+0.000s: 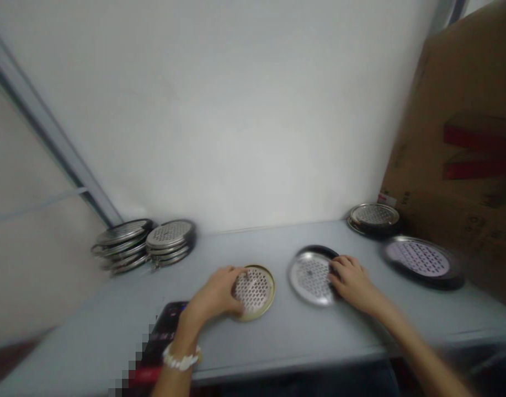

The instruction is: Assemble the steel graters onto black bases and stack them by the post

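Observation:
My left hand grips the left edge of a round perforated metal plate with a gold rim, which lies flat on the grey table. My right hand has its fingers on the right edge of a silver perforated plate. A dark rim shows behind that plate, and the picture blurs around it. Neither hand touches the other's plate. A white beaded bracelet circles my left wrist.
Two stacks of perforated plates stand at the far left. Another stack and a large dark-rimmed plate lie at the right. Beyond them leans a cardboard box. A pixelated dark device lies under my left forearm.

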Motion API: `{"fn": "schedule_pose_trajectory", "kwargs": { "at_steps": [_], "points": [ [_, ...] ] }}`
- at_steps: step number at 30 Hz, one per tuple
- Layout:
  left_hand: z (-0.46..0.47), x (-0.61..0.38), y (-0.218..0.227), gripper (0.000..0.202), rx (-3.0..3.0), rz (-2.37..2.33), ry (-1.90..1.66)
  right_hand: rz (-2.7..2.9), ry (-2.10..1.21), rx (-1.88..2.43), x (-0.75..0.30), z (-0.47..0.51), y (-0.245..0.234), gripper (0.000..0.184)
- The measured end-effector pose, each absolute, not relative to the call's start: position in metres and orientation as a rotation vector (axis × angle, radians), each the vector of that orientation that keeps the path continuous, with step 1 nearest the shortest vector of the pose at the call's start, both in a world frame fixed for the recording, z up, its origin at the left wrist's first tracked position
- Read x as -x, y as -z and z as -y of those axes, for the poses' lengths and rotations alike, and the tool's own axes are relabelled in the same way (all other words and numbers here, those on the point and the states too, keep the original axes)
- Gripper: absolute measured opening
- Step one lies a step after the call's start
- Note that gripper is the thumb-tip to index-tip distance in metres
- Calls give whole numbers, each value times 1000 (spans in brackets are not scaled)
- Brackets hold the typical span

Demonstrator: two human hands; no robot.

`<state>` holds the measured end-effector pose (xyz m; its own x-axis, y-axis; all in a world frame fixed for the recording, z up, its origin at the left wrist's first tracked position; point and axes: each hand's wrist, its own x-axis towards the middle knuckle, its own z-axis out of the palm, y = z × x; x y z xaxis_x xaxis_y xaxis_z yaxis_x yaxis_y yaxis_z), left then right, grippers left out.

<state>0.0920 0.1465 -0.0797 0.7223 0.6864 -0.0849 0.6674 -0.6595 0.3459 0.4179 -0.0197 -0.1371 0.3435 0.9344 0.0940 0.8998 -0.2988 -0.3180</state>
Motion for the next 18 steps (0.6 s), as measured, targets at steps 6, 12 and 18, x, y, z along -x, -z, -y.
{"fn": "schedule_pose_trajectory", "kwargs": {
  "at_steps": [6,12,18],
  "points": [
    [-147,-92,79,80,-2579,-1063,-36,1632,-129,2295,-419,20,138,32],
    [-147,-92,79,79,-2552,-1037,-83,1635,-157,2271,-420,20,138,31],
    [-148,-90,75,56,-2441,-945,-154,1647,-152,2269,-422,20,141,32]
  ]
}}
